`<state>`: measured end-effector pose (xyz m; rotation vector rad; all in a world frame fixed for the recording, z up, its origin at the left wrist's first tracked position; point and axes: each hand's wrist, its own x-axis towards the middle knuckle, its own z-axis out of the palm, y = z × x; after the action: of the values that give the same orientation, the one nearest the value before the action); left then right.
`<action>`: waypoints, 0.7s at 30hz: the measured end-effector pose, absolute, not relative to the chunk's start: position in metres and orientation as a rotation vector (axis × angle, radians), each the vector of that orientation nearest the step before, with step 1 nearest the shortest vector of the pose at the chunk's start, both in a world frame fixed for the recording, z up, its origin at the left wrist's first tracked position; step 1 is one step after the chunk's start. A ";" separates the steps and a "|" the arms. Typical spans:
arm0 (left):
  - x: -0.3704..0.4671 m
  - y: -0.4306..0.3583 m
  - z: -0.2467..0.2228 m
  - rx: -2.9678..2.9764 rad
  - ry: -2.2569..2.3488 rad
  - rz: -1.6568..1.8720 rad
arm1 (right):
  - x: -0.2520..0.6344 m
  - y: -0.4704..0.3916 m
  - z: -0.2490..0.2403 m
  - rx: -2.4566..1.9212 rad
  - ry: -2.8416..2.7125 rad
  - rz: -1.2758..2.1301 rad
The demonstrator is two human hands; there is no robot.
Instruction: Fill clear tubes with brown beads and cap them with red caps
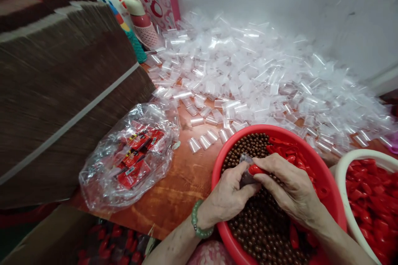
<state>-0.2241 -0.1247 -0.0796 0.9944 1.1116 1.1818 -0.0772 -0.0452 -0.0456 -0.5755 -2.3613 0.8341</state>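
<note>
Over a red basin (334, 198) of brown beads (258, 232) and red plastic pieces (292, 159), my two hands meet. My left hand (228, 192), with a green bead bracelet at the wrist, is closed round a small clear container (246, 179). Between the thumb and fingers of my right hand (287, 184) is a red piece (255, 169), held against the container's side facing that hand. Whether the two parts are joined cannot be made out.
Clear plastic sleeves (242, 70) are heaped behind the basin. A white basin (343, 186) of red pieces stands right. Left are a plastic bag (99, 182) with red packets and a strapped cardboard stack (62, 91). A bottle (139, 16) stands at the back.
</note>
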 end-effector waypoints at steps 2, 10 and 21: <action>-0.224 -0.124 -0.081 0.988 1.068 1.181 | -0.076 -0.045 -0.045 -0.583 -2.356 0.827; -0.224 -0.126 -0.084 1.047 1.154 1.071 | -0.074 -0.040 -0.050 -0.814 -2.340 1.084; -0.225 -0.127 -0.082 1.083 1.209 1.136 | -0.074 -0.032 -0.048 -0.618 -2.484 0.980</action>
<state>-0.2247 -0.1269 -0.0820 1.0826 1.2087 1.1360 -0.0735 -0.0321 -0.0483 -0.6179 -2.4843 0.9804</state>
